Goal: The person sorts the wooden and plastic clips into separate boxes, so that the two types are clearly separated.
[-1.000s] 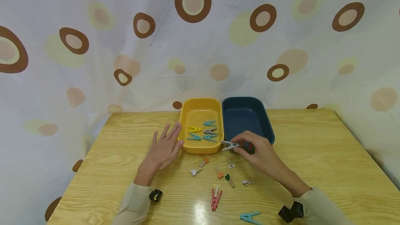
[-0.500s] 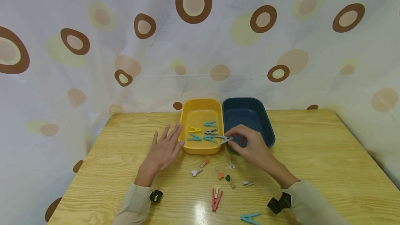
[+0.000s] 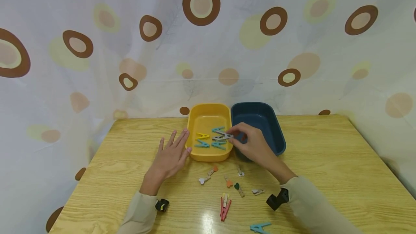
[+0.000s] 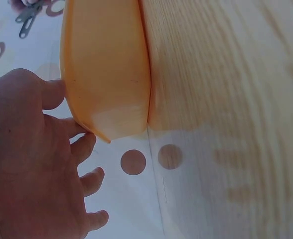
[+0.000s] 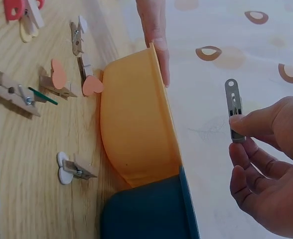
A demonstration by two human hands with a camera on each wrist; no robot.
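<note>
My right hand [image 3: 252,143] pinches a grey clothespin [image 3: 223,135] between thumb and fingers, over the right side of the yellow tray [image 3: 209,157]. In the right wrist view the grey clothespin [image 5: 233,107] is held above the tray's rim by my right hand [image 5: 278,164]. Inside the tray lie several clothespins, among them a yellow one [image 3: 202,135] and a blue one [image 3: 202,143]. My left hand [image 3: 169,160] has its fingers extended, their tips against the tray's left rim; in the left wrist view the left hand [image 4: 42,154] touches the orange-looking tray wall [image 4: 106,74].
A dark blue tray [image 3: 264,122] stands directly right of the yellow one. On the wooden table [image 3: 130,158] in front lie several small wooden clips with hearts, such as a green-heart one [image 3: 239,190], plus a red clothespin [image 3: 225,210] and a blue clothespin [image 3: 260,227]. A patterned cloth hangs behind.
My right hand has moved left and farther back, carrying the grey clothespin from the front of the blue tray to over the yellow tray. My left hand has stayed at the yellow tray's rim.
</note>
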